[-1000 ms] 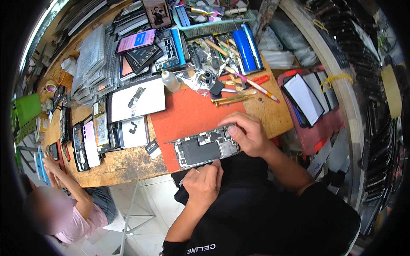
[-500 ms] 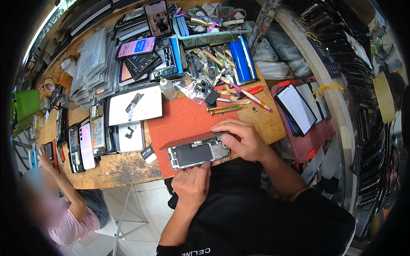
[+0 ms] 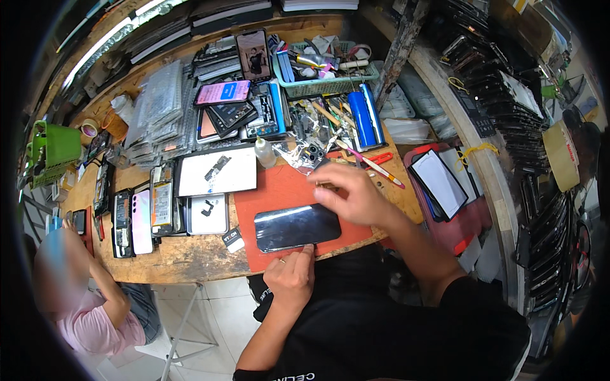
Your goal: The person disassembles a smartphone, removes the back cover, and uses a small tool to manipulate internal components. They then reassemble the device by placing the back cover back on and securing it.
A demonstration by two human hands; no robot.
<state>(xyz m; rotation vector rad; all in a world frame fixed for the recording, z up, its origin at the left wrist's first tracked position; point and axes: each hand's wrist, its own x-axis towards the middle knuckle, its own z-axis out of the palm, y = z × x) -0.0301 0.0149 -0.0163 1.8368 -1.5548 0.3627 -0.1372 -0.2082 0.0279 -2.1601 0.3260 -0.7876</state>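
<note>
A smartphone [image 3: 297, 229] lies on the red-orange mat [image 3: 254, 198] in front of me, its dark glossy screen facing up and covering the inside. My left hand [image 3: 289, 276] is at its near long edge, fingers pressed together with the fingertips against the frame. Above the phone's upper right corner hovers my right hand [image 3: 348, 193], fingers curved and apart, with nothing visible in them. It partly hides the screwdrivers behind it. A camera module [image 3: 311, 153] lies just beyond the right hand, by some clear plastic.
A dropper bottle [image 3: 264, 153] stands at the mat's far edge. Left of it are a white board [image 3: 219, 181] with small parts and several opened phones. A blue roll [image 3: 362, 120], a toothbrush [image 3: 375, 166] and a green basket [image 3: 330, 87] lie beyond. Another person [image 3: 101, 317] sits at far left.
The screen panel, tilted up over the open phone before, now lies down on the housing. My right hand has let go of it and risen away. The left hand stays at the near edge.
</note>
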